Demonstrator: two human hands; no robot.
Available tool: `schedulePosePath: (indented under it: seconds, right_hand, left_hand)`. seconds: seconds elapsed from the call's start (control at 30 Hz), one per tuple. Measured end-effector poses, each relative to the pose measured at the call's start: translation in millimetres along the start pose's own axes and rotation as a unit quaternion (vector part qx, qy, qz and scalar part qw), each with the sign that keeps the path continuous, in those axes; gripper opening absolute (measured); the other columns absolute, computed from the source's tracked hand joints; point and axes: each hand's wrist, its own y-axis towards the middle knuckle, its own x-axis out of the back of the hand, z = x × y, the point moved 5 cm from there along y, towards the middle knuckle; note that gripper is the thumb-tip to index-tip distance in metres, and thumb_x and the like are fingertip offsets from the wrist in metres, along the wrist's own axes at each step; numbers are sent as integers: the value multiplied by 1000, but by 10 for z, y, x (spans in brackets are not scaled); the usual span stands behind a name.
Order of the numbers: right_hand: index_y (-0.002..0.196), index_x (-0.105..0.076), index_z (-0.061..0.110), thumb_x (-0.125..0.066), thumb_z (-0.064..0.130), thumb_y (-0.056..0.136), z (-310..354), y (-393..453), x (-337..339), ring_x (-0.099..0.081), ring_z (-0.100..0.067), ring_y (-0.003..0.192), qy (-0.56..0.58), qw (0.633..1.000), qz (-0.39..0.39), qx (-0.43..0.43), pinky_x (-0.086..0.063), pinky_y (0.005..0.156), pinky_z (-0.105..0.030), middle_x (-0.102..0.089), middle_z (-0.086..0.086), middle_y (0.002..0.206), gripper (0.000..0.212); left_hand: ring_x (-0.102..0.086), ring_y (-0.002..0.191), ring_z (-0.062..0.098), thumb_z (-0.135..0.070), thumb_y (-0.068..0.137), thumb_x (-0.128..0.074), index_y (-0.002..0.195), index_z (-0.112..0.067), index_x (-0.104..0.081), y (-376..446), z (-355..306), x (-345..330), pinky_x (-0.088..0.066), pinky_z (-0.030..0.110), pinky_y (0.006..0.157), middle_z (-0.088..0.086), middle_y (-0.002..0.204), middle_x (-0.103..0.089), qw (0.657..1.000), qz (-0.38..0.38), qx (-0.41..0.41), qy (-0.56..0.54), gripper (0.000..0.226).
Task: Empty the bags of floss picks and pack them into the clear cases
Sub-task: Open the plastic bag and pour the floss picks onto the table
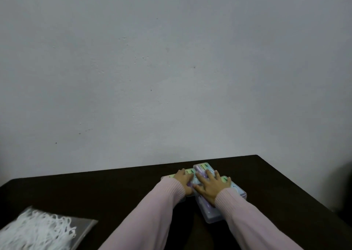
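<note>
Flat, rectangular clear cases [209, 209] with pastel labels clustered at far right of dark matte worktop [114, 188]; left hand [183, 181] and right hand [210, 187] resting on top, fingers spread flat. Crinkled clear bag [43, 230] of white floss picks at near left, well apart

Coloured labels on the clear cases [202, 168], their print too small and blurred to read.

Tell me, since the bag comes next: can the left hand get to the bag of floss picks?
Probably yes. The left hand rests on the clear cases, and only bare dark table lies between it and the bag of floss picks.
</note>
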Motion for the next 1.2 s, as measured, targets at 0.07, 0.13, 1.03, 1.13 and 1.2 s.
schedulePosePath:
  seconds: [0.07,0.13,1.03,1.13,1.2]
  right_hand:
    - [148,6,36,-34,56,93,-147,-96,-24,6,-34,143,-1,1000,4,-15,-4,110,-65,8,-5,157,71]
    - [148,6,36,-36,55,92,-338,-196,-34,7,-35,143,6,999,9,-31,-4,109,-65,9,-5,157,72]
    - [147,-19,22,-26,42,100,-1209,-558,170,-17,-22,142,46,992,-91,-69,-14,114,-50,-16,-3,155,53]
    - [149,-15,21,-31,39,99,-933,-508,220,-19,-23,142,50,995,-75,-38,-16,115,-44,-15,-4,156,56]
    - [149,-15,20,-31,40,99,-724,-444,229,-21,-23,141,55,996,-68,-21,-18,115,-43,-15,-4,156,55]
  left_hand:
    - [-7,145,30,-45,93,-48,150,-27,-12,-30,-186,-25,-17,59,112,8,158,-2,1000,3,-12,-8,70]
    - [-18,142,31,-44,91,-51,149,-27,-17,-52,-403,-37,-23,57,112,7,158,-8,999,0,-25,-21,69]
    - [-44,127,28,-7,95,-42,139,-12,-39,210,-1525,60,-38,38,106,12,141,-43,986,-67,-90,-126,44]
    - [-42,129,27,-10,96,-44,141,-13,-37,188,-1205,87,-37,39,107,11,144,-40,988,-78,-67,-114,46]
    - [-41,131,26,-8,95,-45,143,-14,-34,136,-948,84,-36,39,108,10,145,-38,990,-80,-49,-105,49]
